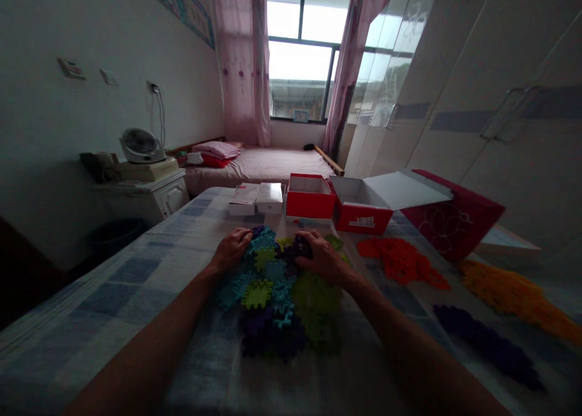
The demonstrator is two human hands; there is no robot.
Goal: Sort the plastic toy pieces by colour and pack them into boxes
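A pile of interlocking puzzle pieces (268,270) in teal, lime green and purple lies on the checked cloth in front of me. At its far left edge, my left hand (233,249) has its fingers curled against teal and purple pieces, the tips hidden. My right hand (324,257) is on the other side, thumb and fingers bent round dark purple puzzle pieces (296,249). Under the right wrist lie olive-green pieces (316,307), dim and blurred. More purple pieces (273,337) form the near edge of the pile.
Right of my arm lie heaps of red pieces (402,259), orange pieces (513,295) and purple pieces (488,343). Behind the pile stand white boxes (244,207), a red open box (309,205), another red box (361,217) with its lid up, and a dark red bag (454,219).
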